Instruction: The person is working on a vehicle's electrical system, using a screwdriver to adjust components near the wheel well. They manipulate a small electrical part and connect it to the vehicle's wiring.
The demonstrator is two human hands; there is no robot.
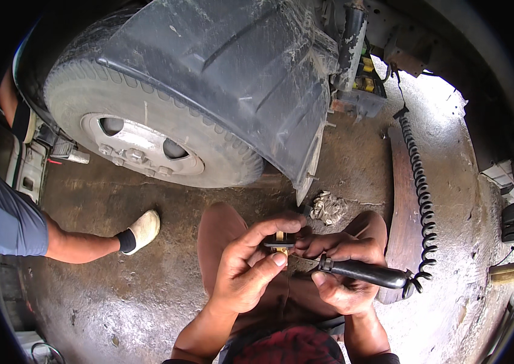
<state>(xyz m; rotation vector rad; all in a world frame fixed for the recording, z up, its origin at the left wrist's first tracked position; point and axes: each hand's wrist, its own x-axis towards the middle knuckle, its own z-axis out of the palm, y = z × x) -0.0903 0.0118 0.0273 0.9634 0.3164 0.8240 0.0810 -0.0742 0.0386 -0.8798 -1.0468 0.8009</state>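
Note:
My left hand (246,267) pinches a small black and brass-coloured piece (280,244) between thumb and fingers. Its exact kind does not show. In my right hand (351,273) lies a black-handled probe (371,272), gripped by fingers and thumb. Its thin metal tip points left, toward the small piece; whether they touch I cannot tell. A black coiled cord (422,200) runs from the handle's end up to a dark connector or clip at the upper right. Both hands are over my lap, between my bent knees.
Ahead stands a vehicle wheel (138,130) under a dark mudguard (226,67). A crumpled whitish cloth or glove (328,208) lies on the floor beyond my hands. Beneath the cord is a wooden plank (400,200). Another person's leg with a light shoe (143,230) is at the left.

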